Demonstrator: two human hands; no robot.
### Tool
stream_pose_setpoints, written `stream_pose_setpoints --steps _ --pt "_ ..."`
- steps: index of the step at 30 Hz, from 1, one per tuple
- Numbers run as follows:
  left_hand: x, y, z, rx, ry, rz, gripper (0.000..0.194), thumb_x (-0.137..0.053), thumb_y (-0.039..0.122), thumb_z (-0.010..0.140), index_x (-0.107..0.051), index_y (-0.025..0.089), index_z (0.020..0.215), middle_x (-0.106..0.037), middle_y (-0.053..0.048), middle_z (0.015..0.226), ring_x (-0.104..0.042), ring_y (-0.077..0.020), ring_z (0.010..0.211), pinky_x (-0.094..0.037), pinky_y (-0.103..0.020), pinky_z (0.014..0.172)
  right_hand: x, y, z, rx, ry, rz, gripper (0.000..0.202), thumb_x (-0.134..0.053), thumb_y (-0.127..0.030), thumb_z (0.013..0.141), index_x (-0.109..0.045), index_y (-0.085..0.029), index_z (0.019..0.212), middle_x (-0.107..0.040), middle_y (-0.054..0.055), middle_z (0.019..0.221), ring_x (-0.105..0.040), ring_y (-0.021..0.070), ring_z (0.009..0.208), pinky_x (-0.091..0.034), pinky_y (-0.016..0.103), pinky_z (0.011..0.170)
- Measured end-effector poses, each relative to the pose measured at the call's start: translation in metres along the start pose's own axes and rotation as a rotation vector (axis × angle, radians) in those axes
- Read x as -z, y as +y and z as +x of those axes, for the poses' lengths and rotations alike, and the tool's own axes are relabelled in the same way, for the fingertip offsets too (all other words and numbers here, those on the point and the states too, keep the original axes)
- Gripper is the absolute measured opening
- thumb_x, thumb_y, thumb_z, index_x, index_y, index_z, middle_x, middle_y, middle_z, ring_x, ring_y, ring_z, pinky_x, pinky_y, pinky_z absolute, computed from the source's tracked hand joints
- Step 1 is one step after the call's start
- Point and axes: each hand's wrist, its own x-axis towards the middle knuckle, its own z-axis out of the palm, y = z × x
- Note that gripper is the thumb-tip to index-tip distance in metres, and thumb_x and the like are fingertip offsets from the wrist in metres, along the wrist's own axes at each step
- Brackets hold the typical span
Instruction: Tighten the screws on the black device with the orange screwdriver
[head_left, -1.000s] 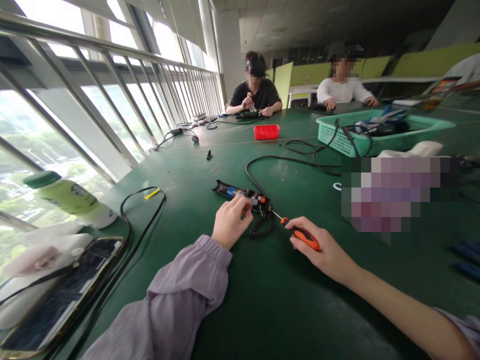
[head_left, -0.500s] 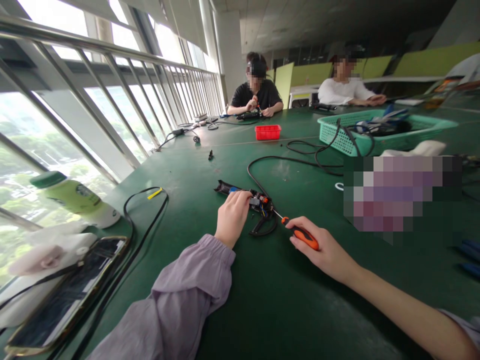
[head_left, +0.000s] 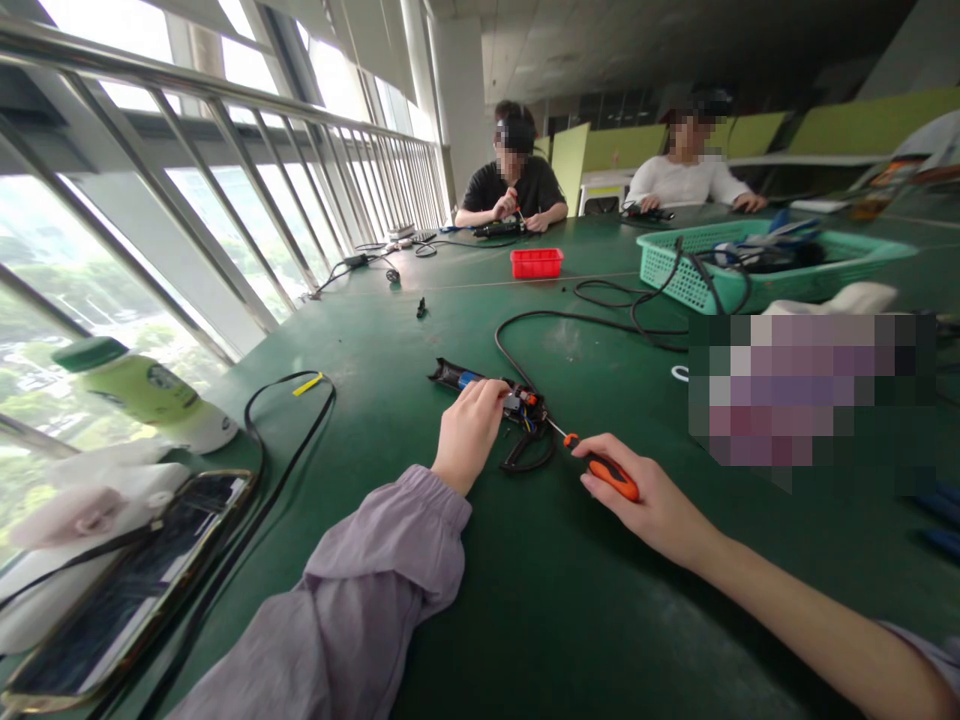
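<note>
Device [head_left: 487, 388]: opened, on green table [head_left: 525, 600], under left hand [head_left: 466, 435] fingertips, pressed down. Right hand [head_left: 649, 505]: clenched around screwdriver [head_left: 600, 465], tip at device's wiring, just beside left fingers.

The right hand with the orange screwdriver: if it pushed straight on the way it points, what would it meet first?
Probably the opened device under the left hand; the screwdriver in the right hand already aims at its wiring.
</note>
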Motion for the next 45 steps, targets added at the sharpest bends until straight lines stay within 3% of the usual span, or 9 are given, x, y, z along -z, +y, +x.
stream_pose_setpoints --steps 8,14,18,21,28,37,45 --pt "0.009 0.003 -0.012 0.018 -0.024 0.107 0.018 -0.047 0.018 0.089 -0.062 0.021 0.098 -0.065 -0.002 0.101 -0.059 -0.0146 0.095 -0.047 -0.025 0.081 0.001 0.0 -0.001 0.008 0.012 0.01 0.025 -0.045 -0.04 0.087 -0.053 -0.022 0.103 -0.058 0.001 0.086 -0.055 0.0127 0.069 -0.044 0.028 0.069" --pt "0.012 0.008 -0.019 0.023 -0.262 0.156 0.012 -0.057 0.027 0.084 -0.066 0.021 0.088 -0.062 -0.003 0.089 -0.056 -0.0163 0.085 -0.047 -0.027 0.074 0.001 0.0 -0.001 0.018 0.021 0.012 0.024 -0.046 -0.038 0.086 -0.054 -0.022 0.102 -0.059 0.001 0.086 -0.055 0.0128 0.069 -0.045 0.028 0.069" --pt "0.01 0.007 -0.017 -0.005 -0.31 0.147 0.013 -0.054 0.021 0.085 -0.067 0.021 0.088 -0.062 -0.002 0.09 -0.056 -0.0163 0.085 -0.047 -0.028 0.075 0.001 0.001 -0.001 0.014 0.004 0.014 0.024 -0.045 -0.039 0.087 -0.052 -0.022 0.103 -0.059 0.002 0.088 -0.055 0.0135 0.072 -0.044 0.029 0.071" --pt "0.01 0.007 -0.016 -0.009 -0.277 0.094 0.01 -0.054 0.018 0.084 -0.064 0.02 0.085 -0.062 -0.002 0.087 -0.057 -0.0154 0.084 -0.048 -0.026 0.072 0.001 0.001 -0.001 0.013 0.001 0.007 0.024 -0.045 -0.039 0.088 -0.052 -0.022 0.103 -0.058 0.002 0.089 -0.055 0.0135 0.073 -0.044 0.029 0.072" --pt "0.004 0.006 -0.008 -0.023 -0.021 -0.079 0.015 -0.048 0.024 0.089 -0.063 0.02 0.09 -0.065 -0.001 0.087 -0.059 -0.0128 0.084 -0.047 -0.024 0.076 -0.001 0.002 0.0 0.021 0.012 0.005 0.025 -0.046 -0.039 0.086 -0.053 -0.022 0.103 -0.061 0.003 0.092 -0.057 0.0148 0.077 -0.045 0.029 0.074" --pt "0.001 0.006 -0.002 0.02 -0.033 -0.107 0.01 -0.052 0.02 0.087 -0.06 0.019 0.081 -0.061 -0.001 0.084 -0.057 -0.0135 0.083 -0.045 -0.024 0.073 -0.002 0.0 0.0 0.005 0.007 -0.007 0.024 -0.045 -0.039 0.087 -0.053 -0.022 0.103 -0.06 0.002 0.092 -0.057 0.0147 0.077 -0.044 0.029 0.074" --pt "-0.002 0.006 -0.002 -0.056 -0.073 -0.046 0.012 -0.05 0.021 0.088 -0.057 0.019 0.078 -0.059 -0.001 0.081 -0.055 -0.0141 0.081 -0.044 -0.025 0.073 -0.002 0.002 0.0 0.001 0.0 -0.022 0.025 -0.045 -0.04 0.087 -0.052 -0.022 0.104 -0.06 0.002 0.093 -0.058 0.0151 0.079 -0.044 0.029 0.075"
